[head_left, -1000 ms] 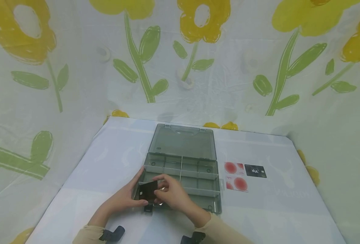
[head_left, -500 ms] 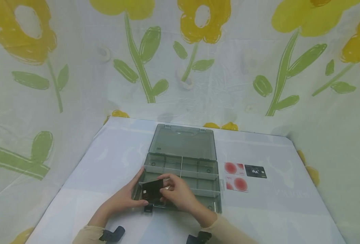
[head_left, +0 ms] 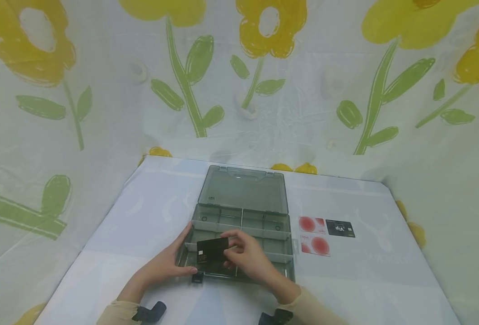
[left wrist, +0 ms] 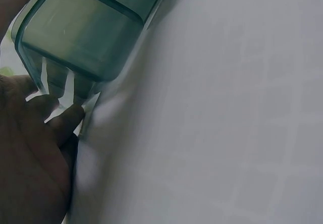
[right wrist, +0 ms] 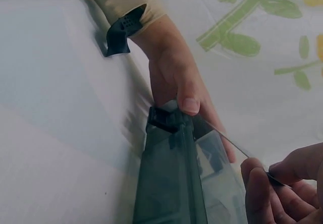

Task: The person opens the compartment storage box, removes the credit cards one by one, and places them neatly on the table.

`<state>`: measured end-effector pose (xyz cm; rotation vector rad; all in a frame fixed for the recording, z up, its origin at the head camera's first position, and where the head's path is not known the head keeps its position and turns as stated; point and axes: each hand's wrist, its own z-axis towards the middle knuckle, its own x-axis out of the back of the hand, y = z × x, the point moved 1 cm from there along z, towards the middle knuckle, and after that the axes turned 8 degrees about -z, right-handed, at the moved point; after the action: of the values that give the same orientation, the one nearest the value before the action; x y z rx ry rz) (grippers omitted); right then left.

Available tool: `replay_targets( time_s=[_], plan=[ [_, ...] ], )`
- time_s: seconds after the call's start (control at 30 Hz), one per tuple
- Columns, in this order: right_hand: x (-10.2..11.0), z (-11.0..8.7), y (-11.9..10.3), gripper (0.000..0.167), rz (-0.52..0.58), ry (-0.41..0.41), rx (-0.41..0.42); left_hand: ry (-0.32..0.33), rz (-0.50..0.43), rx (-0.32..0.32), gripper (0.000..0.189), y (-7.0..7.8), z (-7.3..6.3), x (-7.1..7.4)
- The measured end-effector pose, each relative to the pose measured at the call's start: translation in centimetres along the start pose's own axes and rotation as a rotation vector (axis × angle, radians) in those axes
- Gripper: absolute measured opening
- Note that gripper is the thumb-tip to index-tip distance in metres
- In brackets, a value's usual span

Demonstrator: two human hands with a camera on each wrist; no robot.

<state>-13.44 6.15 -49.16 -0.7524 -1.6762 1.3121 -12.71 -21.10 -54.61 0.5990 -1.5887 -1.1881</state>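
A smoky grey-green plastic organizer box (head_left: 269, 244) lies with its lid (head_left: 243, 189) folded back, divided into several compartments. My left hand (head_left: 168, 262) holds its left end, the thumb on the front rim and the fingers along the side. In the left wrist view, fingers of that hand (left wrist: 30, 148) bend against the box wall (left wrist: 81, 32). Between thumb and fingers, my right hand (head_left: 250, 259) pinches the right edge of a black VIP card (head_left: 212, 251) over the front left compartment. The right wrist view shows this card (right wrist: 234, 146) nearly edge-on.
Right of the box lie two white cards with red circles, an upper one (head_left: 311, 224) and a lower one (head_left: 315, 245). Beside them is another black VIP card (head_left: 340, 228). A dark latch (head_left: 197, 277) sticks out at the box's front. Flower-print curtain (head_left: 296, 113) surrounds the table.
My right hand has shifted to the right with the black card, and lettering on the card has come into sight. The left hand and the box have stayed put.
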Motion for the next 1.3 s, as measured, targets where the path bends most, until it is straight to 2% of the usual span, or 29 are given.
replay_targets(
  time_s=[0.4, 0.83, 0.97, 1.3],
  plan=[
    [2.6, -1.2, 0.8, 0.042, -0.013, 0.049, -0.021, 0.007, 0.043, -0.013, 0.127, 0.0, 0.1, -0.1],
    [5.7, -2.9, 1.9, 0.039, -0.021, 0.126, -0.046, -0.001, 0.038, 0.017, 0.128, 0.1, 0.2, -0.1],
    [7.0, -3.7, 2.1, 0.039, -0.043, 0.151, -0.062, -0.003, 0.044, 0.007, 0.128, 0.2, 0.1, -0.1],
    [10.1, -5.5, 2.3, 0.038, -0.101, 0.289, -0.129, -0.001, 0.047, -0.006, 0.129, 0.1, 0.2, -0.2]
  ],
)
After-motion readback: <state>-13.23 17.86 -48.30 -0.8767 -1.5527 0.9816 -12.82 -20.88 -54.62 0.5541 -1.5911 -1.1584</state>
